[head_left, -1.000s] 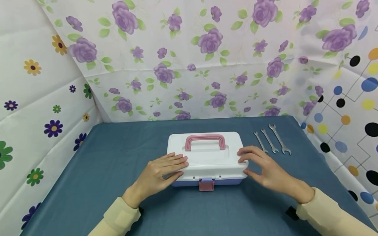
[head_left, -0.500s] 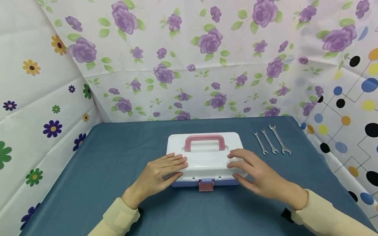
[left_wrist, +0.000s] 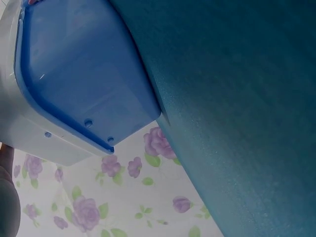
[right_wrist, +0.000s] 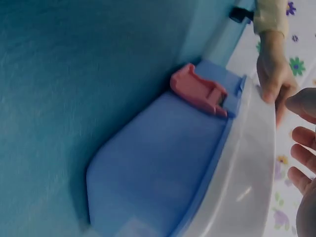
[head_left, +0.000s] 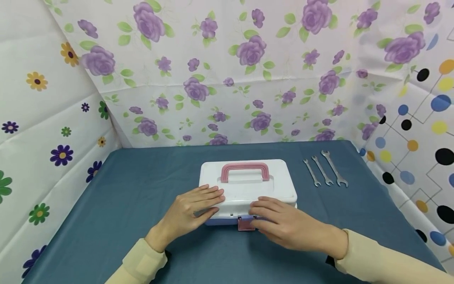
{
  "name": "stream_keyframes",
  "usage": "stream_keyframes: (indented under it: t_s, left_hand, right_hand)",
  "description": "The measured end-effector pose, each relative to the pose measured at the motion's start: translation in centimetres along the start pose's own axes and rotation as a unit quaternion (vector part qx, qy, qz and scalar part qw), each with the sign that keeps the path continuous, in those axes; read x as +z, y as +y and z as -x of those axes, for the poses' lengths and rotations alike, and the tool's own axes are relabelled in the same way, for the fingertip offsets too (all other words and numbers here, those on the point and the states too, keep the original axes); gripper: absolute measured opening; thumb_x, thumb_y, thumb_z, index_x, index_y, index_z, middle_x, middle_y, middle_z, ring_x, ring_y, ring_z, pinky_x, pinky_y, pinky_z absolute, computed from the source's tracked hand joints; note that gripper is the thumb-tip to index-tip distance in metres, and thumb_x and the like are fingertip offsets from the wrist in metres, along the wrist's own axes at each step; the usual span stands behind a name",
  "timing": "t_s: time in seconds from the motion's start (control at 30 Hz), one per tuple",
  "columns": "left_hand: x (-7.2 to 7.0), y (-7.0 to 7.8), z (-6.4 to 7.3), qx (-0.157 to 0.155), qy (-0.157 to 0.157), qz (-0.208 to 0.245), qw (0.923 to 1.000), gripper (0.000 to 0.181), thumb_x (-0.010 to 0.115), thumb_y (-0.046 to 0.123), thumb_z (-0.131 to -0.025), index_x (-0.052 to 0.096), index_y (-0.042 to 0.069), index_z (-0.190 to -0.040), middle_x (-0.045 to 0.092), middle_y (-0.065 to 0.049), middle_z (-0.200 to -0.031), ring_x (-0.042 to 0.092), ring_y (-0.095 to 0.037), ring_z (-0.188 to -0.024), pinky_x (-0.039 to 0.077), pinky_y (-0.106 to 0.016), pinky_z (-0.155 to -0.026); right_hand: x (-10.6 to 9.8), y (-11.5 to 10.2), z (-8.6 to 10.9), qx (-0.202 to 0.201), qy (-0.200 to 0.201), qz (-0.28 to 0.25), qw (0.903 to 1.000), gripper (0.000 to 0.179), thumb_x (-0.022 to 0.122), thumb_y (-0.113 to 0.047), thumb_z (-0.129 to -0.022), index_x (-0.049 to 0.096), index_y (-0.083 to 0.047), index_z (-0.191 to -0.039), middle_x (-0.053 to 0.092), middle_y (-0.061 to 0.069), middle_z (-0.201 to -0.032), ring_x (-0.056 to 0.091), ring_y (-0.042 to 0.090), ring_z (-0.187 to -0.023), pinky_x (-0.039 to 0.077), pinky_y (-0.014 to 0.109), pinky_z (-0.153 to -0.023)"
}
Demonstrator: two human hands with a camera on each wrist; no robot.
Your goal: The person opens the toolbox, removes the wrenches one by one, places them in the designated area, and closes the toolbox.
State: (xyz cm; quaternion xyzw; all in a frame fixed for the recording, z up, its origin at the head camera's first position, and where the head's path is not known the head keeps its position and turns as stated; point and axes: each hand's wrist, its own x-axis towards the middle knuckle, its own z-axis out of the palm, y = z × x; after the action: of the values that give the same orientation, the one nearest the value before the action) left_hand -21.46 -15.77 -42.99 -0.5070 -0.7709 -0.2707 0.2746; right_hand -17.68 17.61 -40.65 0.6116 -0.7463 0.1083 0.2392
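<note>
A toolbox [head_left: 248,192] with a white lid, blue base and pink carry handle [head_left: 245,167] stands on the table, its lid down. The pink front latch [right_wrist: 197,91] hangs outward from the blue base. My left hand [head_left: 193,207] lies with extended fingers on the lid's left front corner. Over the front right of the lid hovers my right hand [head_left: 283,223], fingers loosely bent and holding nothing; its fingertips overlap the latch in the head view. The left wrist view shows the blue end wall [left_wrist: 89,74] of the box.
Three open-end wrenches [head_left: 325,169] lie side by side on the blue tablecloth [head_left: 156,173], to the right behind the box. A flowered curtain [head_left: 227,79] rises at the back, with patterned sheets along both sides.
My right hand has moved left and toward me, from the box's right front corner to beside the front latch. The left hand has stayed on the lid.
</note>
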Motion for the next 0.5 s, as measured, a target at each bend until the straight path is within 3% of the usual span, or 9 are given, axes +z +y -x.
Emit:
stream_keyframes:
  t_s: [0.1, 0.27, 0.5]
  left_hand:
    - [0.0, -0.1, 0.1, -0.001, 0.003, 0.001, 1.0000, 0.043, 0.083, 0.015, -0.090, 0.073, 0.010, -0.131, 0.069, -0.004, -0.136, 0.066, -0.021, -0.126, 0.045, -0.036, -0.115]
    - [0.1, -0.1, 0.1, 0.003, 0.008, 0.001, 1.0000, 0.039, 0.080, 0.018, -0.093, 0.073, 0.009, -0.131, 0.069, -0.005, -0.135, 0.066, -0.022, -0.125, 0.044, -0.035, -0.115]
    - [0.1, -0.1, 0.1, 0.003, 0.005, 0.003, 1.0000, 0.040, 0.081, 0.017, -0.093, 0.073, 0.009, -0.132, 0.069, -0.004, -0.135, 0.066, -0.022, -0.125, 0.044, -0.035, -0.116]
  right_hand:
    - [0.7, -0.4, -0.1, -0.040, -0.024, 0.027, 0.9986, 0.030, 0.042, -0.016, -0.114, 0.069, -0.010, -0.126, 0.063, 0.010, -0.138, 0.055, 0.027, -0.135, 0.044, 0.046, -0.116]
    - [1.5, -1.0, -0.2, -0.077, -0.081, 0.077, 0.9908, 0.040, 0.030, -0.016, -0.116, 0.069, -0.015, -0.126, 0.062, 0.005, -0.141, 0.051, 0.022, -0.140, 0.034, 0.043, -0.123]
    - [2.7, -1.3, -0.4, -0.117, -0.127, 0.118, 0.9778, 0.026, 0.048, -0.019, -0.112, 0.067, -0.019, -0.130, 0.062, 0.000, -0.141, 0.048, 0.019, -0.142, 0.029, 0.041, -0.126]
